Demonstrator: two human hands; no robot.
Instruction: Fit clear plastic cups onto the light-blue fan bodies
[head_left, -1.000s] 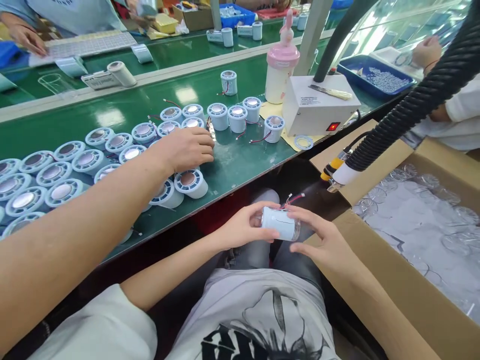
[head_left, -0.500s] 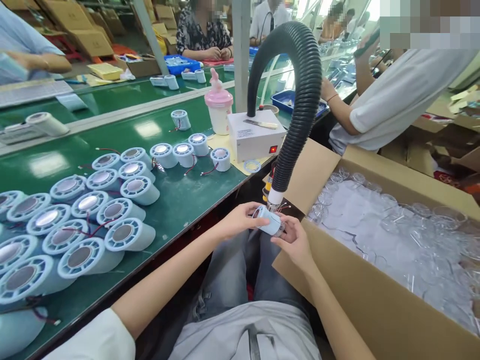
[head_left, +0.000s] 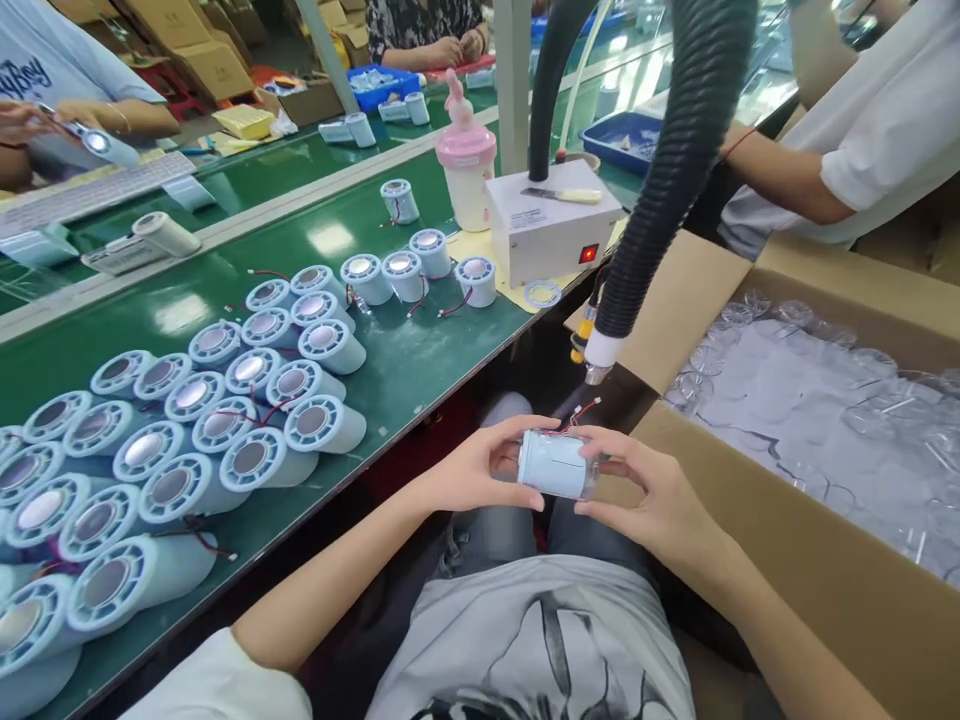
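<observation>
Over my lap I hold a light-blue cylindrical housing (head_left: 553, 465) on its side between both hands. My left hand (head_left: 480, 468) closes round its left end, thumb below and fingers above. My right hand (head_left: 649, 485) grips the right end, where a clear plastic piece (head_left: 591, 478) shows, partly hidden by the fingers. Thin red wires with small white connectors (head_left: 577, 410) stick up behind the housing. Above it hangs the metal-tipped end of a black corrugated hose (head_left: 660, 200). Many similar blue housings (head_left: 247, 455) with round metallic discs stand on the green table to the left.
A white box (head_left: 551, 235) with a lit red switch and a knife on top stands by a pink-lidded cup (head_left: 466, 165). On my right, an open carton (head_left: 720, 520) holds clear plastic parts. Co-workers sit across the table and at the right.
Both hands have brought the blue housing away from the hose tip, lower and closer to me, and turned it more sideways. The view has shifted, and the hose end now hangs apart from it.
</observation>
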